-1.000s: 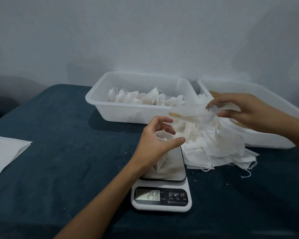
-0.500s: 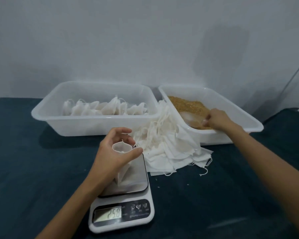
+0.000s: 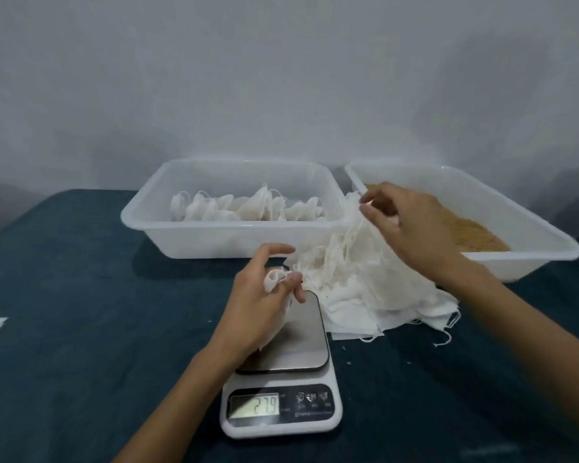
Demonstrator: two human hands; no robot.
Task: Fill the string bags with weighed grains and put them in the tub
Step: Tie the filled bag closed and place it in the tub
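The left hand (image 3: 258, 295) keeps a clenched grip on a small white string bag (image 3: 276, 279) over the silver-topped digital scale (image 3: 291, 355). The right hand (image 3: 398, 225), fingers loosely curled, hovers beyond that grip above the heap of empty white bags (image 3: 365, 289); its grip cannot be told.

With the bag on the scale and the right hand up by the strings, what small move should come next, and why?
Probably draw the strings to close the string bag. The left hand grips its bunched mouth over the scale, whose display appears to read 279. The right hand carries no scoop and seems to pinch a string above the pile of empty bags, which suggests filling is done.
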